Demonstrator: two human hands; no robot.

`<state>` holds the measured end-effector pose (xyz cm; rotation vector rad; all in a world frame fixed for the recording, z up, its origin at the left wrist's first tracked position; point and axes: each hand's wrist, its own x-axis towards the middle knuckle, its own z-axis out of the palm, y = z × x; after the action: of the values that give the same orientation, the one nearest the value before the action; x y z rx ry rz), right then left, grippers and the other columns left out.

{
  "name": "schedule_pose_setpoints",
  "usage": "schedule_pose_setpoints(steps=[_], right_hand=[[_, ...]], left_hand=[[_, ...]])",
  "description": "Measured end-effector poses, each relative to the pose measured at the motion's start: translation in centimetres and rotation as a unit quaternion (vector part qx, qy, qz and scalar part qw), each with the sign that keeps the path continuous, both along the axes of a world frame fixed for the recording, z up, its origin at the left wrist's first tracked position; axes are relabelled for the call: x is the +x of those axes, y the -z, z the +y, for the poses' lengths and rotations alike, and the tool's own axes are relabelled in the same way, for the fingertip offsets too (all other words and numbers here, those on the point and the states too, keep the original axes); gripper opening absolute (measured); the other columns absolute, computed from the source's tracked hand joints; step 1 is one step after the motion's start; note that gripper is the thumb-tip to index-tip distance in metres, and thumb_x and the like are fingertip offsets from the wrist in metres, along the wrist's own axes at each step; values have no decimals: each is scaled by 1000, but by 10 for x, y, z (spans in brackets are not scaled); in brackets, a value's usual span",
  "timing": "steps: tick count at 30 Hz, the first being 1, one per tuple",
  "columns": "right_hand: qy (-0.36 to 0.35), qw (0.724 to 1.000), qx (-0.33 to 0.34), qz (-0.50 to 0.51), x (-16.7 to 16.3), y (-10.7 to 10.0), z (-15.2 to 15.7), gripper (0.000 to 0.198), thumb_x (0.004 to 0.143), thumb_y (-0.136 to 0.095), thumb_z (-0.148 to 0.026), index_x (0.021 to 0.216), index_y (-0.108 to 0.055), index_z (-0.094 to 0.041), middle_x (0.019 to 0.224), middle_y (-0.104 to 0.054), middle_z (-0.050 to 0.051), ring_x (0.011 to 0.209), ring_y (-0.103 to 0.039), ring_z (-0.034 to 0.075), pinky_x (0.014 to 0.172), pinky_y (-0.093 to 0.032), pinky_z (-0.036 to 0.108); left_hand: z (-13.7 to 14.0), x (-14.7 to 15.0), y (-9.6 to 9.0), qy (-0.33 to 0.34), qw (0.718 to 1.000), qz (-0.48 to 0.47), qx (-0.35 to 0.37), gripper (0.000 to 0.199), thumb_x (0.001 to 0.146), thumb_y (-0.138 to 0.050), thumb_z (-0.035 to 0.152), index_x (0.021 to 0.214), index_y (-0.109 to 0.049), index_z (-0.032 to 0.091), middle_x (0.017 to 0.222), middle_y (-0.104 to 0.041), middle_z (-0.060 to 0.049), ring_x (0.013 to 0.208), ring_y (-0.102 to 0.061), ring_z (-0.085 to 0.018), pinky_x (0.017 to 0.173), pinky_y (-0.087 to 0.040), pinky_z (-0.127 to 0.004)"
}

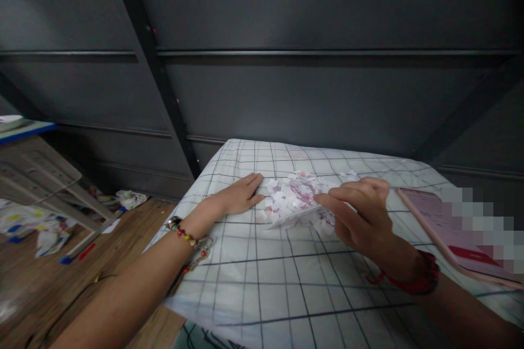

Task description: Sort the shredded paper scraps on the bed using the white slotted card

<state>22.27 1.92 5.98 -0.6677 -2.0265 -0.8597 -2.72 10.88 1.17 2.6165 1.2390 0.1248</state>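
A loose heap of torn paper scraps (292, 193), white with pink and red marks, lies on the white checked tablecloth (282, 283). My left hand (241, 196) rests flat on the cloth at the heap's left side, fingers stretched out and holding nothing. At the heap's right side, my right hand (360, 218) is closed with its fingers bent. It grips a thin, flat whitish card (290, 219) that lies tilted along the near edge of the scraps. Part of the card is hidden by the fingers, and its exact kind is unclear.
To the right lies a pink-framed phone or tablet (442, 229), partly blurred out. A dark panelled wall (303, 98) rises behind the table. At left stand a blue-edged table (28, 131), with bags and litter (53, 234) on the wooden floor, and a cable (73, 300).
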Motion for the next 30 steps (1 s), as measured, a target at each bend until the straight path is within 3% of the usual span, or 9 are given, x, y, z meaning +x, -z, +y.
schedule_pose_setpoints(steps=[6,10,30], right_hand=[[38,998,35,-17,-1,-6,-4,21,82,-45,-4,91,-57,-19,71,-61,0,69,-53,13,70,-32,33],[14,999,19,-48,1,-9,-7,21,85,-41,-6,87,-56,-21,72,-62,-2,68,-52,11,70,-32,32],[3,999,-3,-49,7,-11,-6,26,83,-40,-7,84,-60,-23,71,-63,-2,69,-53,12,70,-33,33]], left_hand=[[2,-3,2,-27,999,-9,-26,69,89,-31,53,142,-19,11,151,-20,-13,138,-18,-29,111,-17,-38],[1,-4,2,-36,999,1,-36,72,90,-30,55,144,-16,10,152,-14,-14,139,-13,-28,111,-15,-38],[0,-5,1,-32,999,-2,-32,71,90,-29,55,144,-17,10,152,-15,-13,139,-14,-28,112,-14,-37]])
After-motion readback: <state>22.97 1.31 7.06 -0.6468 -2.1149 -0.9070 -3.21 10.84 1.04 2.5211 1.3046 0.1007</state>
